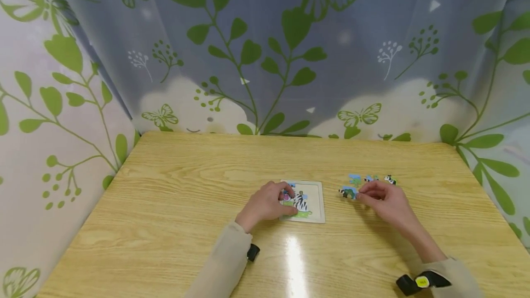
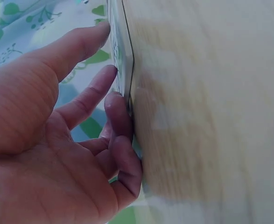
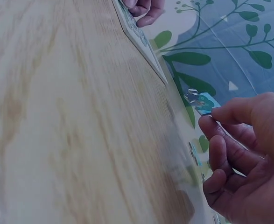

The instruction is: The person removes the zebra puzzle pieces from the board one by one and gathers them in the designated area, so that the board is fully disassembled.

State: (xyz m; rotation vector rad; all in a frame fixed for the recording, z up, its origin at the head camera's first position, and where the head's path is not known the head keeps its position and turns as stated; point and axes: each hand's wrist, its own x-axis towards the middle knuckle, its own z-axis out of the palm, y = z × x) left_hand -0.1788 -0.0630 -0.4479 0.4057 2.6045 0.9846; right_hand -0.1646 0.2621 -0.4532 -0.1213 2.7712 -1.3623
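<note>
A square puzzle board (image 1: 316, 201) with a pale rim lies on the table, a zebra picture (image 1: 301, 202) partly assembled in it. My left hand (image 1: 271, 202) rests on the board's left side, thumb and fingertips touching it; the left wrist view shows the hand (image 2: 57, 126) with its fingers bent loosely at the board's edge. My right hand (image 1: 387, 203) pinches a blue and green puzzle piece (image 1: 348, 192) between thumb and index finger, right of the board. In the right wrist view the piece (image 3: 206, 102) is held above the table by the hand (image 3: 249, 154).
Several loose puzzle pieces lie just beyond my right hand, among them a blue and green one (image 1: 354, 179) and a black and white one (image 1: 390, 179). The wooden table (image 1: 186, 164) ends at a patterned cloth (image 1: 265, 59) behind and at the sides.
</note>
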